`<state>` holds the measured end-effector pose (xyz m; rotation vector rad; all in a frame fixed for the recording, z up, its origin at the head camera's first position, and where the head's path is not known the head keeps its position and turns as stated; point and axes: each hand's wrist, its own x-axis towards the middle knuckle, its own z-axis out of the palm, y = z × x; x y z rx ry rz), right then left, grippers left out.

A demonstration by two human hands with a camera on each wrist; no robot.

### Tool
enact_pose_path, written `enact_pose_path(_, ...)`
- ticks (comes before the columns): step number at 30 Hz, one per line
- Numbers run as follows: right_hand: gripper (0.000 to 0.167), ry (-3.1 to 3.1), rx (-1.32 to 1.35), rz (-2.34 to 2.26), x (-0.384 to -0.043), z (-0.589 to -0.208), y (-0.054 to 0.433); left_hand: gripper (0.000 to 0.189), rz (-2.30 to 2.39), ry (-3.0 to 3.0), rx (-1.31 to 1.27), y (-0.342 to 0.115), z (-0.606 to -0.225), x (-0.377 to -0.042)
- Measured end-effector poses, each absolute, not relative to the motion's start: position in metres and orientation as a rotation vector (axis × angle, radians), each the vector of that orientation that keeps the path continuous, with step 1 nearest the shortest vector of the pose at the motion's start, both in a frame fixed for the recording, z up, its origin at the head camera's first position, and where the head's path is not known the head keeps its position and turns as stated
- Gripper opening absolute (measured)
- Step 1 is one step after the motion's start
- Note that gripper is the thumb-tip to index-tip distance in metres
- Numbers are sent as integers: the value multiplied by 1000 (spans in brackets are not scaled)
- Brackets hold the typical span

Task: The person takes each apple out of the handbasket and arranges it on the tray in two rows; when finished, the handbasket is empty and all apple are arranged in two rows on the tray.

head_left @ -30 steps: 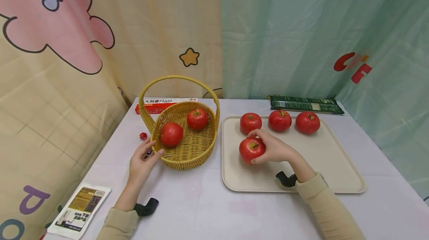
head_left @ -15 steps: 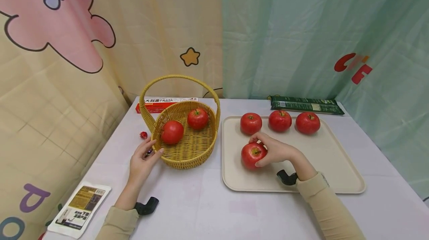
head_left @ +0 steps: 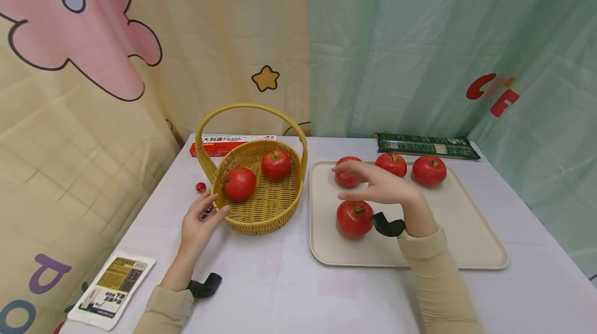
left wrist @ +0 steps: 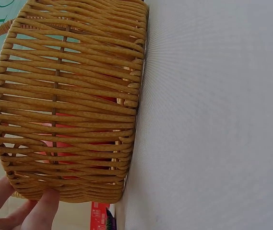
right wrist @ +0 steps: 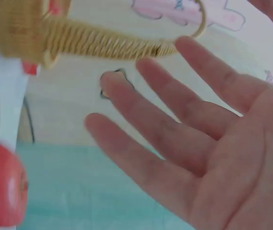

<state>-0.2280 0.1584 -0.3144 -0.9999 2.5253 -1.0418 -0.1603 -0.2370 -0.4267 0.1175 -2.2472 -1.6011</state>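
Observation:
My right hand (head_left: 382,184) is raised over the tray (head_left: 466,230), its fingers extended and holding nothing. Just below it sits a red apple (head_left: 354,219), separate from the back row. In the right wrist view the palm faces the camera with fingers spread. My left hand (head_left: 198,226) touches the near left side of a yellow wicker basket (head_left: 259,228), thumb and fingers spread along its rim; in the left wrist view fingertips (left wrist: 47,203) lie against the weave. Inside the basket are a red apple (head_left: 240,184) and a red fruit with a green leafy top (head_left: 275,164).
Three red apples, one partly behind my right hand, line the tray's back, including the right apple (head_left: 429,171). Behind lie a green packet (head_left: 428,146) and a red-and-white pasta box (head_left: 214,146). A small red item (head_left: 200,187) and a white pouch (head_left: 112,290) are at left.
My right hand has let go of the front apple and lifted away from it; the apple now sits slightly nearer and farther right on the tray. My left hand stays at the basket.

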Motion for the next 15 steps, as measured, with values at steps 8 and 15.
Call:
enact_pose_path(8, 52, 2377, -1154, -1384, -230, -310, 82, 45, -1607, -2233, 107, -238, -427, -162)
enact_pose_path(15, 55, 2236, -1066, -1585, -248, -344, 16, 46, -1597, -2247, 105, -237, -427, -161)
